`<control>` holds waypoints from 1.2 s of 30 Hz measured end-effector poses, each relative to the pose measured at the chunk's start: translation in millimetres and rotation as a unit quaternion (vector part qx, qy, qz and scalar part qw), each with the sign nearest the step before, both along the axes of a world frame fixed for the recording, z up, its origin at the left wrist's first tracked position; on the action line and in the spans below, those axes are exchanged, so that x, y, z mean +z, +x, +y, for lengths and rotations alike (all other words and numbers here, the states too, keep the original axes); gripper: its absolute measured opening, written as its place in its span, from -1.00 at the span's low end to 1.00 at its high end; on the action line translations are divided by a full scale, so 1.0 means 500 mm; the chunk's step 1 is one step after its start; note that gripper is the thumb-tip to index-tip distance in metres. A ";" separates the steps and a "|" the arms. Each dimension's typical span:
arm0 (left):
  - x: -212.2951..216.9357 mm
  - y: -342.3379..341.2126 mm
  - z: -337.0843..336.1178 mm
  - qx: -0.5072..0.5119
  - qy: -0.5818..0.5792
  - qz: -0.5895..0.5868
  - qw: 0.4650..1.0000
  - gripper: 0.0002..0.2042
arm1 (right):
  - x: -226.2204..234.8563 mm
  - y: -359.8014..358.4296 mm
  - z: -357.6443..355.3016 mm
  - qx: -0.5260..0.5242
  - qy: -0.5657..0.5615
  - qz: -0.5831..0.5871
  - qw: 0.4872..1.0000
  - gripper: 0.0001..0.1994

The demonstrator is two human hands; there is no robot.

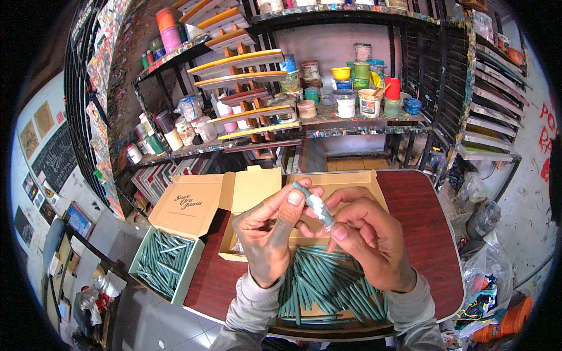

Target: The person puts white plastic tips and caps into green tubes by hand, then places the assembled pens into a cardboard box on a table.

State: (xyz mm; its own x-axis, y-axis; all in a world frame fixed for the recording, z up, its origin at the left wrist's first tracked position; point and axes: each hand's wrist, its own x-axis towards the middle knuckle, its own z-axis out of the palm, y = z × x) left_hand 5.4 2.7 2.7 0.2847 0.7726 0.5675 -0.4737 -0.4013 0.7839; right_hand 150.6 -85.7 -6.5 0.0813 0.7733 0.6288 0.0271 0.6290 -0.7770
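In front of my chest, both hands hold a slim teal-green stick (pixel 318 207) with a white patch along its middle; it tilts down to the right. My left hand (pixel 268 234) pinches its upper end between thumb and fingers. The fingertips of my right hand (pixel 374 243) close on its lower end. Below lies a pile of similar teal sticks (pixel 319 286) in an open cardboard box (pixel 369 181), partly hidden by my hands and sleeves. I cannot make out exactly what kind of stick these are.
At the table's left edge, an open box (pixel 192 272) is full of more teal sticks. Another open carton (pixel 257 187) stands behind my left hand on the dark red table (pixel 430 234). Shelves (pixel 328 120) with paint jars rise beyond; plastic bags (pixel 492 263) lie at the right.
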 end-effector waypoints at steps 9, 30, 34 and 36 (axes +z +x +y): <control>0.001 -0.003 -0.003 -0.004 0.000 0.004 1.000 -0.68 | 0.002 0.003 -0.001 0.069 -0.044 0.055 0.995 -0.89; -0.006 -0.004 -0.002 -0.028 -0.004 -0.034 0.999 -0.63 | -0.001 -0.001 -0.005 0.023 -0.041 0.042 0.998 -0.95; -0.008 -0.006 0.000 -0.033 0.006 -0.029 0.999 -0.66 | 0.002 -0.001 -0.007 0.023 -0.050 0.047 0.997 -0.95; -0.010 -0.005 0.000 -0.030 0.007 -0.034 0.999 -0.69 | 0.002 0.000 -0.007 0.026 -0.054 0.047 0.997 -0.95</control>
